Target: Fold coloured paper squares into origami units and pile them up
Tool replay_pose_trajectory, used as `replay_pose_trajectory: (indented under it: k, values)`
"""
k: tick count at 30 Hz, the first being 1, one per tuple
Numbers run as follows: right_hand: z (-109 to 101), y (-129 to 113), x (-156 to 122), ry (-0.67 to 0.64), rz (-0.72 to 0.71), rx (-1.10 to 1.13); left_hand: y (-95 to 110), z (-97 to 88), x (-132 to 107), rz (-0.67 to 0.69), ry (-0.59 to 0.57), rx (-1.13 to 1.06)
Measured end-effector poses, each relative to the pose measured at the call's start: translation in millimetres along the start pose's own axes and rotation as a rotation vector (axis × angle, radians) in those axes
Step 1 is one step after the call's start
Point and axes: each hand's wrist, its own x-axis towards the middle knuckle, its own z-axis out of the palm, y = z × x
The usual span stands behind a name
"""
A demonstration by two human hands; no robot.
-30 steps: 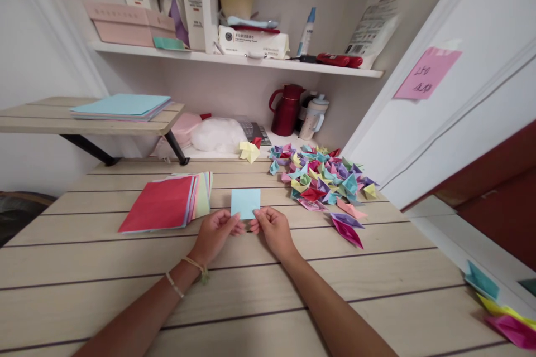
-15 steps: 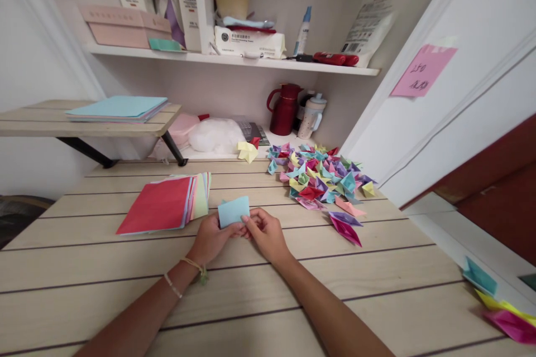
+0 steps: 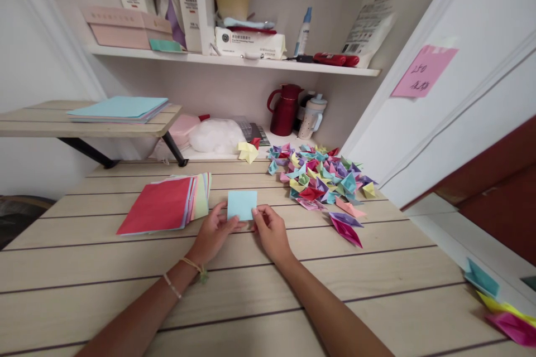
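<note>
A light blue square of paper [image 3: 242,203] is held upright just above the table, its face toward me. My left hand [image 3: 213,232] pinches its lower left part, thumb in front and fingers behind. At the lower right corner, my right hand [image 3: 271,232] grips the edge between thumb and curled fingers. Left of my hands lies a stack of coloured paper sheets [image 3: 157,204], red on top. To the right is a heap of small folded paper boats [image 3: 320,173] in many colours, with a purple and a magenta boat [image 3: 347,231] at its near side.
A raised wooden stand [image 3: 25,117] at the left bears more sheets, light blue on top [image 3: 119,106]. A yellow folded paper piece [image 3: 248,152] lies near the back edge. Behind stand a red jug [image 3: 285,110] and a pale bottle [image 3: 312,117]. Several more boats [image 3: 513,326] lie at the lower right.
The blue paper has moved slightly right and up and now stands straighter. My right hand has shifted right, to the paper's corner, so my hands are farther apart.
</note>
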Motion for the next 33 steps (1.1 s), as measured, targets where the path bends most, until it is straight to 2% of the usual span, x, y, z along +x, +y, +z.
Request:
replay_pose_trajectory:
  k: [5, 11, 15, 18, 20, 22, 26, 28, 30, 33]
  values:
    - [-2.2, 5.2, 5.6, -0.008, 0.062, 0.157, 4.0, 1.8, -1.4, 0.042, -0.044, 0.0]
    - [-0.7, 7.8, 6.9, -0.101, 0.047, 0.188, -1.4, 0.5, -1.4, 0.066, -0.043, 0.078]
    - [0.6, 8.1, 6.0, -0.162, 0.038, 0.198, -1.9, -1.0, -1.6, 0.073, -0.012, 0.096]
    - [1.4, 6.3, 3.6, -0.132, 0.028, 0.165, -1.1, -2.3, -1.5, 0.072, 0.063, 0.133]
    - [-0.2, 2.8, 1.7, -0.085, -0.039, 0.068, -0.9, -3.2, -1.7, 0.081, 0.123, 0.183]
    - [-5.1, -2.2, 0.5, -0.076, -0.173, -0.121, -1.2, -3.8, -2.3, 0.114, 0.157, 0.286]
    - [-22.3, -13.1, 2.9, -0.178, -0.537, -0.636, -2.3, -4.3, -4.3, 0.219, 0.189, 0.565]
    - [-30.5, -16.4, 5.5, -0.225, -0.653, -0.796, -2.8, -4.6, -4.9, 0.268, 0.205, 0.649]
    - [-35.9, -17.1, 7.7, -0.234, -0.718, -0.857, -3.1, -5.2, -4.7, 0.281, 0.198, 0.673]
    - [-39.4, -13.1, 9.9, -0.16, -0.731, -0.817, -3.3, -6.3, -3.1, 0.218, 0.173, 0.573]
